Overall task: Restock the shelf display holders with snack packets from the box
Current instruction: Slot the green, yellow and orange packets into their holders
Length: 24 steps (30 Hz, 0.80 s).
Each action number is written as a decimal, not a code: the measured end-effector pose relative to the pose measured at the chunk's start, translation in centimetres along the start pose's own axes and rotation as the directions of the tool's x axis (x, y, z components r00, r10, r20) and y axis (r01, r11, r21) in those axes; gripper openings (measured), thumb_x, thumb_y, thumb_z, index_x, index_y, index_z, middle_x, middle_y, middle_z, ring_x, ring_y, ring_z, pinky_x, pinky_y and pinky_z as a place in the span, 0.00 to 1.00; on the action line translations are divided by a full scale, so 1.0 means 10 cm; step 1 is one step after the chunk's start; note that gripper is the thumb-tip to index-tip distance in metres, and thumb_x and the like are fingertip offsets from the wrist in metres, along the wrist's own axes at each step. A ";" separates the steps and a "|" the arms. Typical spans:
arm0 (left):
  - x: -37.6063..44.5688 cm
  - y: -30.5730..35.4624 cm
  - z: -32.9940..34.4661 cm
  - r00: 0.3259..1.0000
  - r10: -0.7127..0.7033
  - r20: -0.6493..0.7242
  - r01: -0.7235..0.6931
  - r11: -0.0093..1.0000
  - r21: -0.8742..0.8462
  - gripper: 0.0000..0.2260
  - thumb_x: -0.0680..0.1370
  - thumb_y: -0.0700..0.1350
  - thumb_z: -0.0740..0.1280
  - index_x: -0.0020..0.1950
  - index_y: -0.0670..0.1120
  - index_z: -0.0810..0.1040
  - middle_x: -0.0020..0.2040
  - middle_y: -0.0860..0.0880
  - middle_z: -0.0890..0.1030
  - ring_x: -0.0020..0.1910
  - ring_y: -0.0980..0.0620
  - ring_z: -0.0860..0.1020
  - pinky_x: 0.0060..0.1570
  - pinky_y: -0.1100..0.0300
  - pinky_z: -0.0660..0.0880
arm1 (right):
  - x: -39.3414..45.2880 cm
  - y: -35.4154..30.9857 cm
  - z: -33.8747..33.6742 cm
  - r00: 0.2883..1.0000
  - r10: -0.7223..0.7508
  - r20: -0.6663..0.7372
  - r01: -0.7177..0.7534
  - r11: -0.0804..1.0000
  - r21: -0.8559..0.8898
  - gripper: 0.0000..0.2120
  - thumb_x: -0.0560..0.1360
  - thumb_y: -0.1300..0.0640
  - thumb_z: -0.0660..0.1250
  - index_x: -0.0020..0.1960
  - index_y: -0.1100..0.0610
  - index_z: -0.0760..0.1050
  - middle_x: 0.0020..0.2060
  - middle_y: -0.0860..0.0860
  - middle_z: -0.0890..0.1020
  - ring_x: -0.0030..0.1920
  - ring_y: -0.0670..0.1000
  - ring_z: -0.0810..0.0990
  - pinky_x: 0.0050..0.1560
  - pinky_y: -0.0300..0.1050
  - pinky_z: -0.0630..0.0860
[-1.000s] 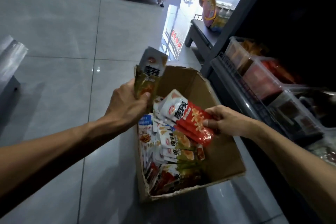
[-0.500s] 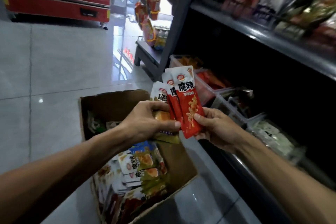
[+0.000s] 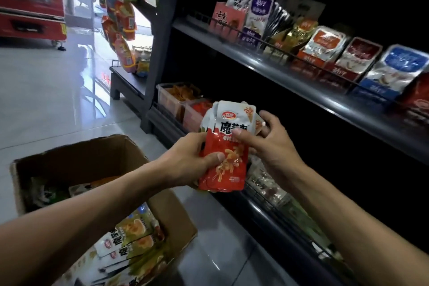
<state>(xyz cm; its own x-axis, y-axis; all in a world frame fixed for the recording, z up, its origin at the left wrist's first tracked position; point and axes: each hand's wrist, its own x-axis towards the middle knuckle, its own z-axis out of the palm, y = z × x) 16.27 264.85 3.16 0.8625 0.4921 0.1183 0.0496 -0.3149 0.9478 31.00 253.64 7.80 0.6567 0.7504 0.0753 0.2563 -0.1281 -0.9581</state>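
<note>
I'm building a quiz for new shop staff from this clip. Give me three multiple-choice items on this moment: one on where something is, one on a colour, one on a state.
1. Where is the cardboard box?
A. on the upper shelf
B. on the floor beside the shelving
C. on the red machine

2. What colour is the lower part of the held snack packets?
A. red
B. blue
C. black

3. How are the held packets held?
A. by the left hand alone
B. lying loose on the shelf
C. by both hands together

Answers: 1 B, it stands on the grey tiles; 2 A, red under a white top; 3 C, the left hand grips the stack and the right hand pinches its top.
</note>
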 end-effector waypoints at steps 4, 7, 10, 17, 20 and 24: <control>0.07 0.28 0.22 0.993 0.045 0.108 -0.056 0.993 0.101 0.14 0.81 0.50 0.64 0.65 0.48 0.72 0.57 0.52 0.81 0.54 0.55 0.81 0.58 0.53 0.79 | -0.05 -0.17 -0.14 0.996 -0.075 -0.046 0.079 0.991 0.112 0.40 0.59 0.62 0.82 0.67 0.52 0.68 0.54 0.51 0.83 0.52 0.50 0.85 0.51 0.53 0.82; 0.11 0.52 0.43 0.989 0.017 0.147 -0.035 0.992 0.121 0.16 0.82 0.50 0.62 0.68 0.47 0.69 0.61 0.50 0.79 0.58 0.53 0.79 0.59 0.56 0.77 | -0.15 -0.28 -0.32 0.993 -0.086 -0.076 0.096 0.985 0.140 0.33 0.65 0.70 0.78 0.64 0.51 0.70 0.51 0.51 0.83 0.46 0.48 0.85 0.43 0.46 0.82; 0.17 0.77 0.62 0.986 0.045 0.160 -0.057 0.996 0.069 0.16 0.81 0.50 0.63 0.68 0.49 0.69 0.61 0.51 0.80 0.58 0.53 0.80 0.59 0.55 0.77 | -0.20 -0.37 -0.61 0.989 -0.087 -0.120 0.108 0.976 0.189 0.32 0.66 0.70 0.77 0.63 0.49 0.70 0.53 0.53 0.82 0.49 0.52 0.85 0.45 0.51 0.83; 0.27 1.32 1.15 0.984 0.133 0.119 -0.123 0.989 -0.083 0.18 0.70 0.44 0.78 0.56 0.48 0.78 0.47 0.52 0.86 0.44 0.58 0.84 0.43 0.63 0.81 | -0.32 -0.67 -1.45 0.958 -0.045 -0.284 0.155 0.913 0.378 0.27 0.69 0.70 0.74 0.62 0.52 0.70 0.53 0.55 0.82 0.48 0.53 0.84 0.41 0.48 0.82; 0.31 1.51 1.36 0.978 0.160 0.133 -0.141 0.980 -0.142 0.12 0.73 0.43 0.75 0.54 0.46 0.78 0.45 0.51 0.86 0.44 0.55 0.85 0.42 0.63 0.81 | -0.40 -0.73 -1.81 0.954 -0.053 -0.295 0.183 0.883 0.432 0.28 0.70 0.71 0.73 0.64 0.53 0.69 0.52 0.55 0.83 0.47 0.53 0.84 0.42 0.50 0.83; 0.40 1.73 1.59 0.972 0.182 0.151 -0.159 0.976 -0.151 0.11 0.72 0.43 0.75 0.53 0.46 0.79 0.43 0.51 0.86 0.42 0.54 0.85 0.39 0.63 0.80 | -0.50 -0.74 -2.17 0.950 -0.060 -0.306 0.205 0.859 0.469 0.26 0.71 0.71 0.72 0.64 0.54 0.70 0.54 0.58 0.82 0.49 0.55 0.83 0.40 0.48 0.82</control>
<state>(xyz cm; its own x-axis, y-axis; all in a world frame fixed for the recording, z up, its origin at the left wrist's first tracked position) 28.63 248.45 15.31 0.9233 0.2979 0.2426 -0.1651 -0.2625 0.9507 41.22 236.76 20.56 0.8254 0.5224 0.2138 0.0224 0.3482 -0.9371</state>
